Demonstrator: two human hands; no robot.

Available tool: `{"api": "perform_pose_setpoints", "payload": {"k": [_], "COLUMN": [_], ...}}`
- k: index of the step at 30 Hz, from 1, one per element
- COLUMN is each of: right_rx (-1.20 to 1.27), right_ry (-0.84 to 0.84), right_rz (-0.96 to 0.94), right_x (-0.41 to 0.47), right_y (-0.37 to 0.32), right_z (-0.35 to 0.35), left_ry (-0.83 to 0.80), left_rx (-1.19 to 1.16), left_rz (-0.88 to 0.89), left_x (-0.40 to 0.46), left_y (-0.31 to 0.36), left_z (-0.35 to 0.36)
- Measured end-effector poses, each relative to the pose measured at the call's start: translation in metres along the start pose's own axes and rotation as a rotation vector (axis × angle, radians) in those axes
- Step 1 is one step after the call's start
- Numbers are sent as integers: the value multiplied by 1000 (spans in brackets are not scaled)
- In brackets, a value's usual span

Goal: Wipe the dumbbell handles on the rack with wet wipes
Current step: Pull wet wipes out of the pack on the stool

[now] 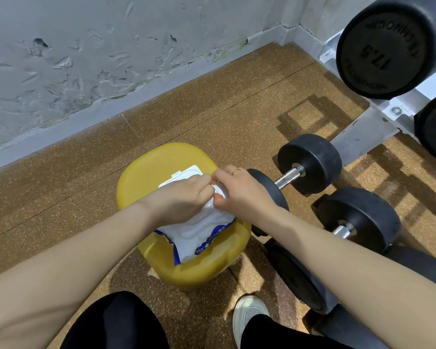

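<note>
At about 7 o'clock from centre the wet wipes pack (199, 235) lies on a yellow stool (146, 172), its lid flap open at 12 o'clock. The left hand (184, 197) pinches at the opening and pins the pack; the right hand (239, 192), just beside it, pinches the wipe too. Best to hold the pack down and draw one sheet straight up. At 3 o'clock, dumbbells (310, 163) lie on the floor, their handles (288, 176) untouched; the rack (378, 114) stands at 2 o'clock
</note>
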State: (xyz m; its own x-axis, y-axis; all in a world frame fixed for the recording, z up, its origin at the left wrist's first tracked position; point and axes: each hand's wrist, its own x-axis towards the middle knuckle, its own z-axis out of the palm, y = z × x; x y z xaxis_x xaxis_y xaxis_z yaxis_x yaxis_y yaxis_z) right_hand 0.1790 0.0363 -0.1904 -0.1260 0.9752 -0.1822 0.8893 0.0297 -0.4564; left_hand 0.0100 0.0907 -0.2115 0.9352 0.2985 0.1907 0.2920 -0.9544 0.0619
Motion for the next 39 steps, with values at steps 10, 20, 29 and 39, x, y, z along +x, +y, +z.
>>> {"api": "perform_pose_setpoints", "payload": {"k": [10,20,29,39], "right_rx": [-306,-186,-121,-281], "right_ry": [215,67,64,20], "right_rz": [-70,257,390,489], "right_x": [-21,-21,-18,-13], "right_y": [-20,-50,-57,-77], "right_z": [13,12,12,14], "left_ry": [-91,61,124,195], "left_rx": [-546,-467,-383,-454], "left_rz": [-603,-609,-554,-623], "left_x": [-55,-54,-54,-48], "left_y": [31,48,46,53], "left_z": [-12,16,17,22]}}
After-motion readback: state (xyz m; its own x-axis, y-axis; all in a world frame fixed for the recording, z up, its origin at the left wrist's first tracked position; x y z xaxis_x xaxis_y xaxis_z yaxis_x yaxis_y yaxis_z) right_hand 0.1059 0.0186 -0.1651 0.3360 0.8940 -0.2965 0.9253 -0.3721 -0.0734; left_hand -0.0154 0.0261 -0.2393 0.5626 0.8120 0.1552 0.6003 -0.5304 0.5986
